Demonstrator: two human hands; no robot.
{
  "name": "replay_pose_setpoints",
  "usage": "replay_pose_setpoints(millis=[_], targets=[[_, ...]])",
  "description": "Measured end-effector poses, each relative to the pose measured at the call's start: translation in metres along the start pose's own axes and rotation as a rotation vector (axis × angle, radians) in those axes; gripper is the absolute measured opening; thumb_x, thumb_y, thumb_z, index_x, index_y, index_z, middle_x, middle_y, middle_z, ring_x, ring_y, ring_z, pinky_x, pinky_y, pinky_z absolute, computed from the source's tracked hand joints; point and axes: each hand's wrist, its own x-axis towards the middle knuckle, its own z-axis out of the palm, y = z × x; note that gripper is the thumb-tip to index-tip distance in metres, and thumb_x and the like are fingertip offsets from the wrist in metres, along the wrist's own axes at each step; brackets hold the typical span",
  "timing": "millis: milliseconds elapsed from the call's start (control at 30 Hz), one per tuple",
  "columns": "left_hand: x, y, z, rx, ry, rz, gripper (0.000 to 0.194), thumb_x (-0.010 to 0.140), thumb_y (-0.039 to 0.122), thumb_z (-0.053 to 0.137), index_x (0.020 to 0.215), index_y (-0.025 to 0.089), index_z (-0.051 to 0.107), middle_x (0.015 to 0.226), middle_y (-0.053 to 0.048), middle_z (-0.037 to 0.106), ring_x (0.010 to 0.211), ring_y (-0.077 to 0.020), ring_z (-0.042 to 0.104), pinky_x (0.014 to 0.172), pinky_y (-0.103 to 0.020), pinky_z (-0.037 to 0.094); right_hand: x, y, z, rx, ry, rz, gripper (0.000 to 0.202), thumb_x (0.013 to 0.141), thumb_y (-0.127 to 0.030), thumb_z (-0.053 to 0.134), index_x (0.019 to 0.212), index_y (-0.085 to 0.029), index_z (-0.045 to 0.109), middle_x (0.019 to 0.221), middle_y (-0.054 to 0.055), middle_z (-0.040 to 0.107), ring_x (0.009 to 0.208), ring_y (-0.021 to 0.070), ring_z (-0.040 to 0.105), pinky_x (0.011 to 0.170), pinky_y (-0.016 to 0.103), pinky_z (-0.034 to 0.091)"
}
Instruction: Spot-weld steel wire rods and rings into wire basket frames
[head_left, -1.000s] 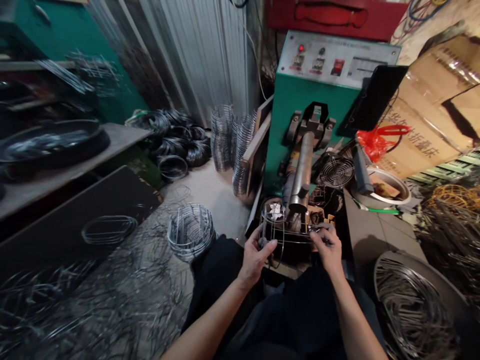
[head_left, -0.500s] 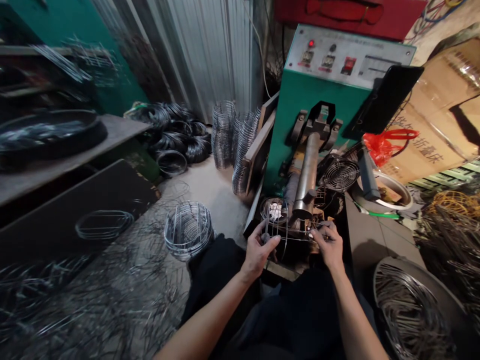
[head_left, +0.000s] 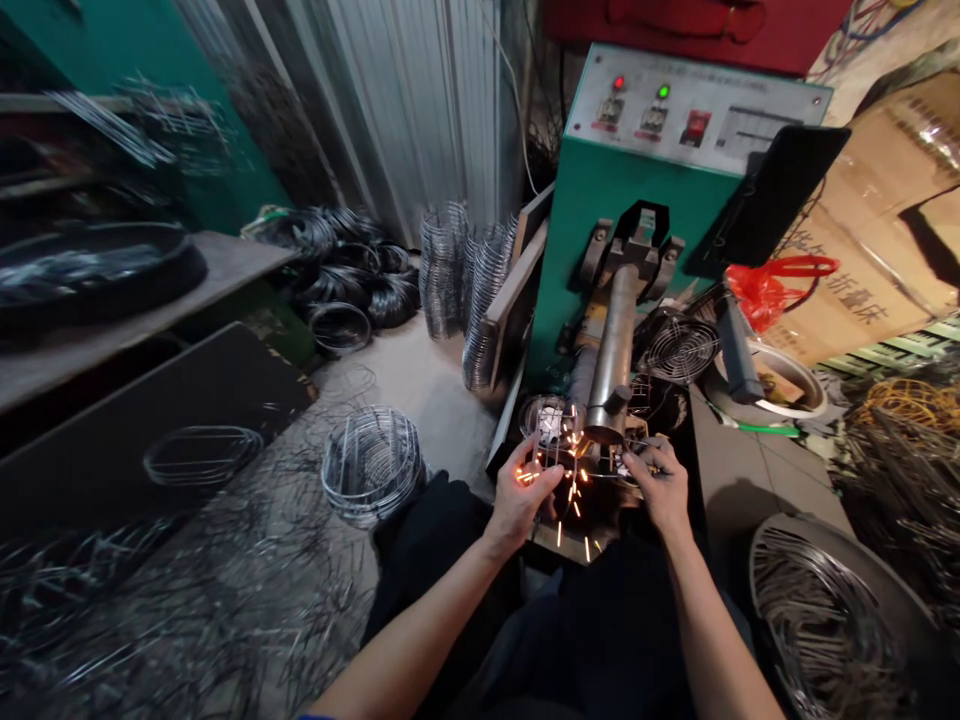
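My left hand (head_left: 521, 497) is closed on the left side of a wire rack (head_left: 551, 462), thumb toward the machine. My right hand (head_left: 660, 482) pinches the rack's right end, where the fingers partly cover the wire. The rack lies under the thick metal cylinder (head_left: 613, 355) of a green spot welding machine (head_left: 637, 175). Orange sparks (head_left: 576, 490) spray between my hands and fall downward. On the machine's panel (head_left: 697, 110) a red lamp and a green lamp are lit. The exact spot where the wires meet the electrode is hidden.
A stack of wire racks (head_left: 373, 465) stands left of my knee, with more stacks (head_left: 444, 270) by the metal wall. Loose wires cover the floor. A basin of wire pieces (head_left: 825, 620) sits at my right. A small fan (head_left: 679, 347) and a bowl (head_left: 795, 385) flank the machine.
Sparks have burst out between my hands, and the green lamp on the panel has lit. Both hands keep hold of the wire rack in nearly the same place.
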Motion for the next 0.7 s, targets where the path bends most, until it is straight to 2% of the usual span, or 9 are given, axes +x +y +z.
replay_pose_setpoints(millis=[167, 267, 333, 433, 500, 600, 633, 667, 700], targets=[[0.003, 0.001, -0.002, 0.023, -0.016, 0.013, 0.084, 0.071, 0.04, 0.085, 0.142, 0.015, 0.048, 0.056, 0.012, 0.046, 0.038, -0.0064, 0.045, 0.038, -0.019, 0.046, 0.002, 0.003, 0.0, -0.009, -0.02, 0.002, 0.045, 0.082, -0.044, 0.075, 0.056, -0.02, 0.048, 0.08, 0.002, 0.054, 0.082, 0.0201, 0.052, 0.078, 0.032, 0.04], [-0.002, 0.004, 0.002, 0.008, -0.004, -0.011, 0.082, 0.07, 0.041, 0.085, 0.139, 0.016, 0.05, 0.055, 0.012, 0.046, 0.036, -0.0064, 0.044, 0.038, -0.019, 0.044, -0.009, 0.004, -0.002, 0.076, 0.071, 0.036, 0.034, 0.086, -0.047, 0.071, 0.074, -0.02, 0.055, 0.096, 0.005, 0.06, 0.097, 0.0228, 0.058, 0.087, 0.034, 0.044], [-0.018, 0.005, 0.005, -0.044, 0.018, -0.063, 0.082, 0.069, 0.043, 0.086, 0.136, 0.016, 0.048, 0.055, 0.012, 0.048, 0.036, -0.0073, 0.045, 0.038, -0.02, 0.044, -0.028, 0.009, -0.007, 0.125, 0.154, 0.079, 0.033, 0.088, -0.051, 0.067, 0.1, -0.02, 0.058, 0.112, 0.008, 0.062, 0.108, 0.0246, 0.059, 0.094, 0.038, 0.046], [-0.068, 0.0, 0.001, -0.162, 0.061, -0.199, 0.072, 0.074, 0.047, 0.081, 0.131, 0.02, 0.047, 0.062, 0.008, 0.055, 0.043, -0.0103, 0.053, 0.043, -0.021, 0.046, -0.071, 0.021, -0.024, 0.094, 0.154, 0.197, 0.051, 0.091, -0.056, 0.061, 0.127, -0.02, 0.053, 0.124, 0.012, 0.062, 0.112, 0.0265, 0.062, 0.095, 0.041, 0.051], [-0.113, -0.001, -0.019, -0.17, 0.037, -0.326, 0.061, 0.08, 0.052, 0.075, 0.127, 0.021, 0.051, 0.072, 0.002, 0.062, 0.054, -0.0136, 0.062, 0.051, -0.024, 0.051, -0.1, 0.026, -0.042, 0.046, 0.075, 0.312, 0.052, 0.093, -0.059, 0.057, 0.126, -0.019, 0.056, 0.116, 0.013, 0.067, 0.099, 0.0266, 0.067, 0.084, 0.039, 0.056], [-0.158, 0.012, -0.071, 0.188, -0.218, -0.486, 0.053, 0.075, 0.054, 0.079, 0.112, 0.019, 0.065, 0.087, -0.008, 0.072, 0.074, -0.0232, 0.07, 0.065, -0.033, 0.057, -0.126, 0.019, -0.062, -0.026, -0.096, 0.384, 0.051, 0.094, -0.061, 0.054, 0.119, -0.018, 0.065, 0.092, 0.009, 0.072, 0.072, 0.0238, 0.069, 0.069, 0.036, 0.058], [-0.159, 0.022, -0.087, 0.414, -0.329, -0.489, 0.045, 0.074, 0.05, 0.081, 0.103, 0.019, 0.07, 0.09, -0.009, 0.073, 0.081, -0.0249, 0.07, 0.073, -0.035, 0.057, -0.127, 0.012, -0.062, -0.055, -0.184, 0.36, 0.05, 0.094, -0.061, 0.054, 0.117, -0.018, 0.067, 0.086, 0.007, 0.072, 0.066, 0.0226, 0.068, 0.068, 0.035, 0.057], [-0.153, 0.031, -0.1, 0.614, -0.348, -0.443, 0.039, 0.075, 0.052, 0.079, 0.093, 0.019, 0.073, 0.084, -0.009, 0.073, 0.08, -0.0255, 0.069, 0.074, -0.035, 0.057, -0.124, 0.003, -0.059, -0.087, -0.281, 0.315, 0.049, 0.096, -0.059, 0.053, 0.116, -0.018, 0.068, 0.083, 0.007, 0.072, 0.063, 0.0217, 0.067, 0.067, 0.034, 0.056], [-0.139, 0.04, -0.107, 0.749, -0.265, -0.314, 0.04, 0.079, 0.056, 0.072, 0.092, 0.019, 0.073, 0.081, -0.008, 0.073, 0.077, -0.0251, 0.069, 0.07, -0.035, 0.057, -0.119, -0.006, -0.052, -0.126, -0.381, 0.256, 0.047, 0.097, -0.058, 0.051, 0.114, -0.018, 0.07, 0.081, 0.007, 0.072, 0.062, 0.0213, 0.067, 0.068, 0.033, 0.055]])
